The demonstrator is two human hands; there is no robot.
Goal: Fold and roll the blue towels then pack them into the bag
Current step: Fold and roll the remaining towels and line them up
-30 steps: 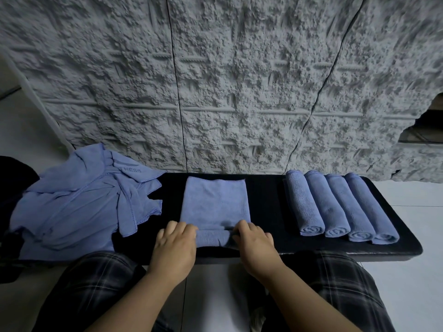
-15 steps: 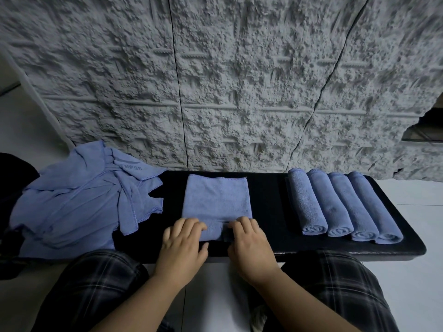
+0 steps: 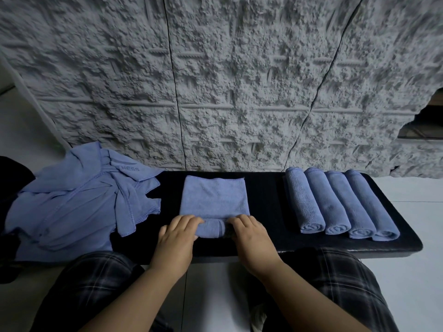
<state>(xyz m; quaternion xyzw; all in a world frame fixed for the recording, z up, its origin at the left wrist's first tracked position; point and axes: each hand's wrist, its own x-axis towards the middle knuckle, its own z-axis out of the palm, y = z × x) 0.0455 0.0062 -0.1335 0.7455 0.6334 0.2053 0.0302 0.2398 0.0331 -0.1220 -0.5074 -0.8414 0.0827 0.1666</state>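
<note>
A folded blue towel (image 3: 214,197) lies flat in the middle of a black bench (image 3: 271,202), its near end rolled into a short tube. My left hand (image 3: 177,236) grips the left end of that roll, fingers curled over it. My right hand (image 3: 251,233) grips the right end the same way. Several rolled blue towels (image 3: 335,204) lie side by side on the bench's right part. A heap of loose blue towels (image 3: 72,204) covers the bench's left end. No bag is in view.
A rough grey textured wall (image 3: 227,80) rises right behind the bench. My knees in dark plaid shorts (image 3: 91,279) sit below the bench's near edge, with pale floor (image 3: 211,291) between them. A dark shape (image 3: 12,178) lies at far left.
The roll at the towel's near end has grown thicker and moved a little away from me. Both hands have shifted forward with it, fingers now curled over the roll.
</note>
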